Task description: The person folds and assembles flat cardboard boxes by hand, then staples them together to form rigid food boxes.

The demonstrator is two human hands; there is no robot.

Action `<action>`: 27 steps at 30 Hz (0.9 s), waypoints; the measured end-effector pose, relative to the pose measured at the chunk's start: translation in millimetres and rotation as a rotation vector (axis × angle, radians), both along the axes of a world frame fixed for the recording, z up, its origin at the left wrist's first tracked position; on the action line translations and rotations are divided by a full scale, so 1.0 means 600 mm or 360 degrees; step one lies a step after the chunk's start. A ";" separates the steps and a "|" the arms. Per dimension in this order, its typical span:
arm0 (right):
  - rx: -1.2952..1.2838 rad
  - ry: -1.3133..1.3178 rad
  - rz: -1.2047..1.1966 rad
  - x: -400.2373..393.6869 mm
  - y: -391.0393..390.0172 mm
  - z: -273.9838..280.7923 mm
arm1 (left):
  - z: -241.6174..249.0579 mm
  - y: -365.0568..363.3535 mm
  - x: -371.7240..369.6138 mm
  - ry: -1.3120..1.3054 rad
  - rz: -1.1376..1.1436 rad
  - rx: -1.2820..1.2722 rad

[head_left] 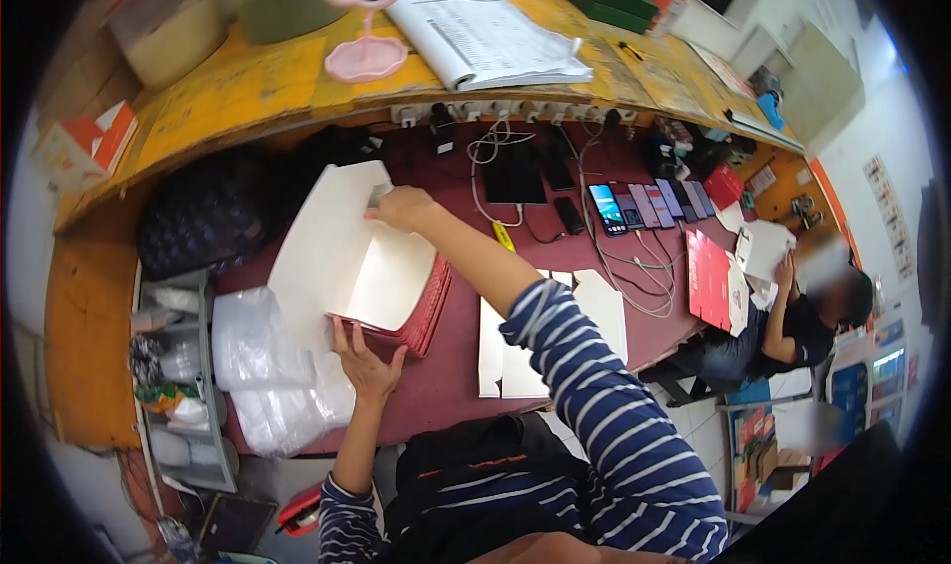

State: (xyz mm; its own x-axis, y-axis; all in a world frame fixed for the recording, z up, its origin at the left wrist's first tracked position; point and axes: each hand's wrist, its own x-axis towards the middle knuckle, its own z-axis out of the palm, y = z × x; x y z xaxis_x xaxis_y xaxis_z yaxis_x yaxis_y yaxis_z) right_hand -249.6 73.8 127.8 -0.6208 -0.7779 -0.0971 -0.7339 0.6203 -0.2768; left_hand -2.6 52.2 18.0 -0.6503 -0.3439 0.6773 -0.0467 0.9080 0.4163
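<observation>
A large sheet of white card (315, 229) stands bent up from a red basket-like container (432, 313), whose inside shows white. My right hand (404, 209) reaches across to the far edge, fingers closed on the white card near a small greyish patch. At the near left corner, my left hand (369, 364) grips the red container, fingertips over its edge and thumb along the front side. Clear plastic bags (272, 366) lie just left of that hand. Flat white cardboard (555, 336) rests to the right, under my right forearm.
Several phones (634, 207) and white cables lie at the back right. A yellow shelf (248, 64) runs above, holding an open book (485, 39) and a pink stand (365, 59). A grey drawer rack (183, 386) stands left. A seated person (802, 316) works at the right, near a red carton (710, 279).
</observation>
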 end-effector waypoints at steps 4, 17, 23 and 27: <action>0.0124 0.0005 0.0206 -0.032 -0.004 -0.045 | 0.013 0.005 -0.031 0.0083 0.0139 -0.0087; -0.2216 0.0022 -0.0262 0.070 0.126 0.079 | 0.016 0.014 -0.043 0.0332 -0.0154 0.0046; -0.2929 -0.0523 0.1446 0.261 0.380 0.268 | -0.005 -0.028 -0.041 0.0405 -0.0066 -0.0201; -0.2735 -0.0257 0.1327 0.331 0.458 0.320 | 0.016 -0.028 -0.031 0.0271 -0.0023 -0.0182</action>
State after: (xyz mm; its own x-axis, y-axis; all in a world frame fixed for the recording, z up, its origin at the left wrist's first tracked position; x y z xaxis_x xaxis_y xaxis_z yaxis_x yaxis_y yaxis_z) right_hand -51.0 348.4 319.9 -0.1595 -0.1378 0.9775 -0.5654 -0.7990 -0.2049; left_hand -21.4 35.5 27.8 -0.5275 -0.2500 0.8119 0.0292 0.9498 0.3114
